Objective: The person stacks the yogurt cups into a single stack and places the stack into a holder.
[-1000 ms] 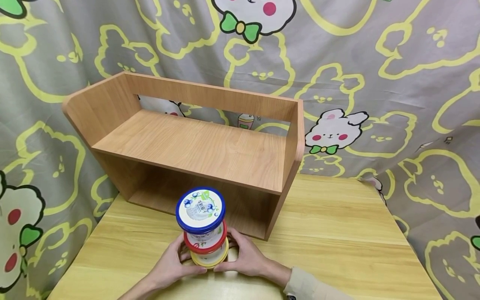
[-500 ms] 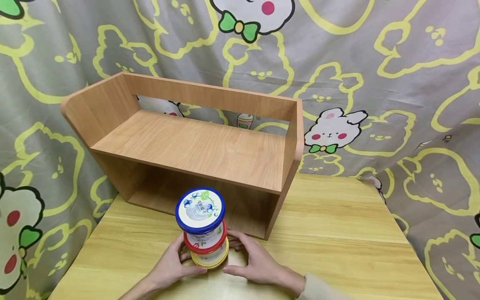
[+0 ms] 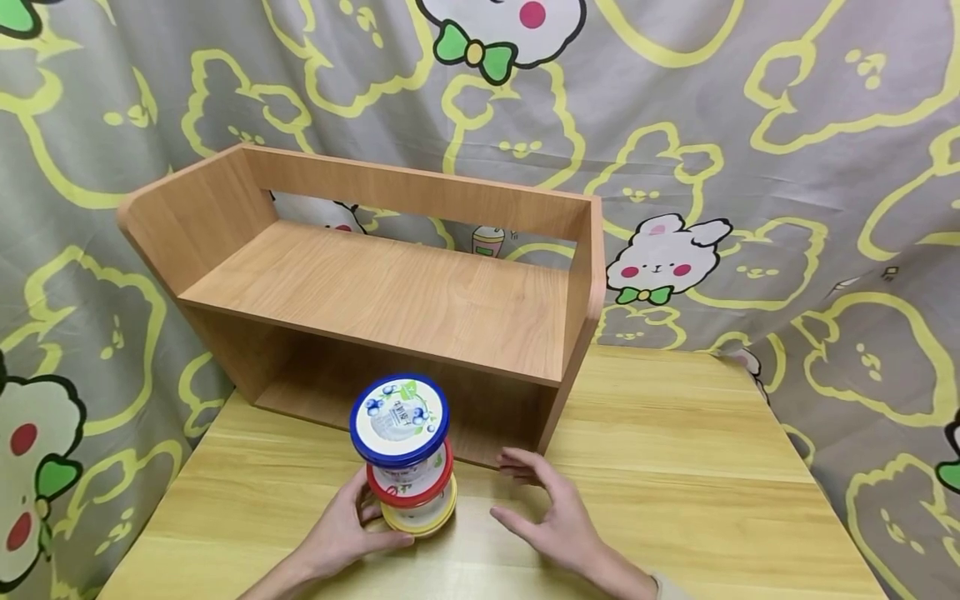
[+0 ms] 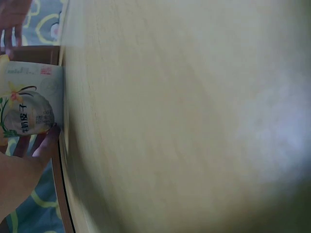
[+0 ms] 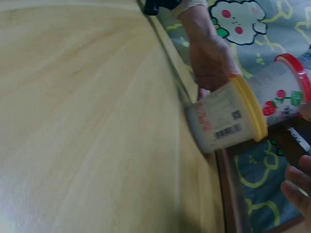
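Note:
Three round tubs stand stacked on the table: a blue-lidded tub (image 3: pixel 400 419) on top, a red-lidded tub (image 3: pixel 411 487) in the middle and a yellow-lidded tub (image 3: pixel 420 518) at the bottom. My left hand (image 3: pixel 337 533) grips the bottom tub from the left, thumb at its front. In the left wrist view that tub (image 4: pixel 34 97) shows a flower print on its side. To the right of the stack my right hand (image 3: pixel 558 517) is held apart from it, fingers spread and holding nothing. The right wrist view shows strawberries printed on the red-lidded tub (image 5: pixel 279 92).
Right behind the stack is a two-tier wooden shelf (image 3: pixel 390 292), with raised side panels and a back rail. It stands on a light wood-grain table (image 3: pixel 697 467). A grey curtain (image 3: pixel 795 108) with cartoon animals hangs around the table's back and sides.
My right hand has let go of the yellow-lidded tub and moved away to the right, its fingers opening. The left hand and the stack have stayed in place.

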### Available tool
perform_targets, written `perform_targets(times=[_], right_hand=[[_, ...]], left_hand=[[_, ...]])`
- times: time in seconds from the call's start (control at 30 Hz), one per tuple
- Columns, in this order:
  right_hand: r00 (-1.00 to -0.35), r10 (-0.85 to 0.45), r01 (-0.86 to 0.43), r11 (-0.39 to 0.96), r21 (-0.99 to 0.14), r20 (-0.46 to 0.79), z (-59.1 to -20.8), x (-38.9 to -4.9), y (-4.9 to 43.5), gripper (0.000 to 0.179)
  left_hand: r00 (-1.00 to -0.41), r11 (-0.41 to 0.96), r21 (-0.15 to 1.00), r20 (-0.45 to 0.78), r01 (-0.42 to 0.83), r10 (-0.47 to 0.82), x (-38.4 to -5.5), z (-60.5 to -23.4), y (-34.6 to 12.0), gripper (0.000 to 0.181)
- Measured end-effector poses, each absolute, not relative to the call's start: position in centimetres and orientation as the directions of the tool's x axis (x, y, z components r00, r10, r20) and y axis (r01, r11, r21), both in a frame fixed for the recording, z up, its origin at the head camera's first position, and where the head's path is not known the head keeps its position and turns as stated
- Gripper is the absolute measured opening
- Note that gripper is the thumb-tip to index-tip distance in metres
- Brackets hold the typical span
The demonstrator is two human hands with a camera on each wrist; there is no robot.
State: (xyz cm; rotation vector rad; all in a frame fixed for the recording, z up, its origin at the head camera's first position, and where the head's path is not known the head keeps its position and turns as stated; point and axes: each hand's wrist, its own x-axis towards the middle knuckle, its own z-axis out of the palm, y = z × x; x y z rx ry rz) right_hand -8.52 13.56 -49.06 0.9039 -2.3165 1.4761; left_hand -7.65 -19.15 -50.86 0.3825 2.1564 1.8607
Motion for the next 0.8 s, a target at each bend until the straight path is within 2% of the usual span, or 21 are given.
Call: perform_targets(times=[0.2, 0.53, 0.7, 0.8], right_hand=[[-0.767, -0.305, -0.639, 0.286, -0.714, 0.565, -47.9, -8.1, 14.8, 0.066], [-0.758, -0.242, -0.652, 0.298, -0.697, 0.606, -46.5, -7.9, 16.6, 0.061], [-0.730, -0.208, -0.683, 0.273, -0.678, 0.651, -46.1, -8.3, 17.5, 0.061], [-0.740, -0.168, -0.671, 0.258, -0.695, 0.652, -46.0, -8.7, 17.9, 0.059]], left_hand=[[-0.936, 0.167, 0.986, -0.074, -0.017, 0.345, -7.7, -50.8, -19.1, 0.097], [-0.934, 0.174, 0.985, -0.077, -0.016, 0.350, -7.7, -50.8, -19.1, 0.097], [-0.934, 0.178, 0.984, -0.085, -0.024, 0.346, -7.7, -50.8, -19.1, 0.096], [-0.935, 0.176, 0.984, -0.081, -0.020, 0.346, -7.7, -50.8, -19.1, 0.096]])
